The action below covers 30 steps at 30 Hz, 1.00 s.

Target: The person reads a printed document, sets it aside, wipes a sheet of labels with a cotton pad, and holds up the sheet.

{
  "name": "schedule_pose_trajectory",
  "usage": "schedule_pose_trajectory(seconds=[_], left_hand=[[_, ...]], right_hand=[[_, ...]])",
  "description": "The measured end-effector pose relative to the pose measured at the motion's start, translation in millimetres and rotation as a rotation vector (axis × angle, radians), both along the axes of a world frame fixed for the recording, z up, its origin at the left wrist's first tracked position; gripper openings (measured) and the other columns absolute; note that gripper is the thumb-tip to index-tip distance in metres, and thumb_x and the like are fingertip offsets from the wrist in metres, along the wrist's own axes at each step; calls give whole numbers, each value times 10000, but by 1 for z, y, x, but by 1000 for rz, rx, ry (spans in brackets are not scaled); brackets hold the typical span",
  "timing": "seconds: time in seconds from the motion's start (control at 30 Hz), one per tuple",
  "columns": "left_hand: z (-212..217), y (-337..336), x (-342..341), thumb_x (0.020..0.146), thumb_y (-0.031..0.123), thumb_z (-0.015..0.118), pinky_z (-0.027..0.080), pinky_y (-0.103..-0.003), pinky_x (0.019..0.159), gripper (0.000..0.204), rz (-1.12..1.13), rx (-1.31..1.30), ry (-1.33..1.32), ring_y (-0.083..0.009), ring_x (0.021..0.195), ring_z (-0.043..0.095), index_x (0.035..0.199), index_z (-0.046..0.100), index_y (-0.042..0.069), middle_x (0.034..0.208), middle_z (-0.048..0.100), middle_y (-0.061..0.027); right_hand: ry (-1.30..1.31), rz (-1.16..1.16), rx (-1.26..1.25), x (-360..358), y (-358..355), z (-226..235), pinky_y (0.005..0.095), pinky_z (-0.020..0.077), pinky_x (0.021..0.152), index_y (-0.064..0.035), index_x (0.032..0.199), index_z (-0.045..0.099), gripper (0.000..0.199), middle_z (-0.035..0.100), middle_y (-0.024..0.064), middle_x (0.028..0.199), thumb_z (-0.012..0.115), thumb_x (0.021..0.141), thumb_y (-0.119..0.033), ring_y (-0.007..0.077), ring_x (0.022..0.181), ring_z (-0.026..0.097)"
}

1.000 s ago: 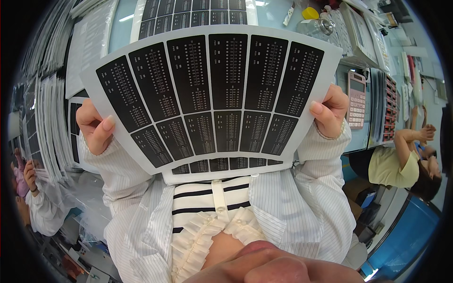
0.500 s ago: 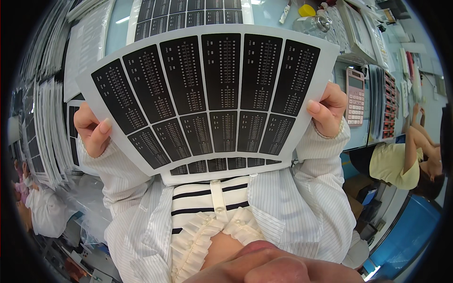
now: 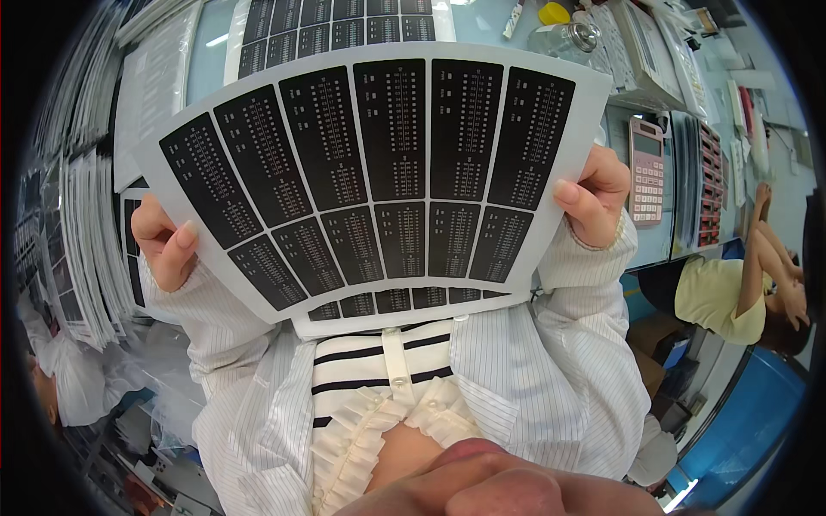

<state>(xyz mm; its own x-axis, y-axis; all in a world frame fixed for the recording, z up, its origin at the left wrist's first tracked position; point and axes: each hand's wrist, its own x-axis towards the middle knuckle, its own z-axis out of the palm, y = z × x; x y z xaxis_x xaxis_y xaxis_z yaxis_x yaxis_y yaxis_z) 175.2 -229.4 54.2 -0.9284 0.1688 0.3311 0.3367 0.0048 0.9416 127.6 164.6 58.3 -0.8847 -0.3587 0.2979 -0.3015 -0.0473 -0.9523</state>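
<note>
Between my hands I hold up a white sheet printed with black panels (image 3: 397, 129), two rows of them with small pale dots and marks. My left hand (image 3: 165, 242) pinches its left edge, thumb on the near face. On the opposite edge, my right hand (image 3: 594, 196) grips it the same way. The sheet bows slightly and tilts toward me. Below its lower edge, near my chest, shows part of another sheet with black panels (image 3: 374, 304). Beyond the top edge lies a similar printed sheet (image 3: 337, 36) on the table.
To the right are a pink calculator (image 3: 646, 172), a glass jar with a metal top (image 3: 568, 43), a yellow cap (image 3: 554, 14) and a red-and-black rack (image 3: 708, 185). Stacked sheets (image 3: 90, 249) stand at the left. A person in a yellow top (image 3: 718, 297) sits at far right.
The held sheet and both hands have shifted slightly left. At far right, the other person's arms have moved. Both my hands keep their grip.
</note>
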Motion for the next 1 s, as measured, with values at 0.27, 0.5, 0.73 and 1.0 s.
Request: schedule_pose_trajectory(seconds=[0.27, 0.5, 0.73, 1.0], left_hand=[[2, 2, 3, 703, 108, 521, 335, -237, 498, 190, -12, -5, 22, -127, 525, 464, 557, 465, 0, 669, 546, -82], [1, -4, 5, 699, 128, 530, 339, -243, 523, 216, 27, -32, -41, -131, 554, 469, 540, 445, 9, 661, 540, -86], [0, -2, 5, 690, 128, 535, 320, -234, 510, 209, 35, -28, -39, -123, 536, 449, 542, 450, 8, 664, 537, -82], [3, -1, 2, 690, 107, 530, 320, -224, 492, 185, 21, -39, 0, -118, 526, 460, 556, 463, -2, 655, 536, -74]], right_hand=[[18, -39, -29, 5, -3, 1, 225, 377, 494, 18, 610, 517, 199, 569, 86, 635, 598, 706, -137, 112, 533, 504], [25, -2, -3, 3, -2, 2, 222, 379, 496, 23, 617, 521, 192, 573, 90, 643, 590, 717, -127, 115, 538, 511], [21, -6, 10, 2, -3, 3, 226, 382, 493, 19, 617, 523, 199, 574, 91, 645, 593, 717, -138, 118, 538, 512], [-8, -3, -8, 1, -2, -1, 228, 384, 490, 20, 616, 520, 201, 575, 88, 644, 590, 714, -141, 117, 532, 512]])
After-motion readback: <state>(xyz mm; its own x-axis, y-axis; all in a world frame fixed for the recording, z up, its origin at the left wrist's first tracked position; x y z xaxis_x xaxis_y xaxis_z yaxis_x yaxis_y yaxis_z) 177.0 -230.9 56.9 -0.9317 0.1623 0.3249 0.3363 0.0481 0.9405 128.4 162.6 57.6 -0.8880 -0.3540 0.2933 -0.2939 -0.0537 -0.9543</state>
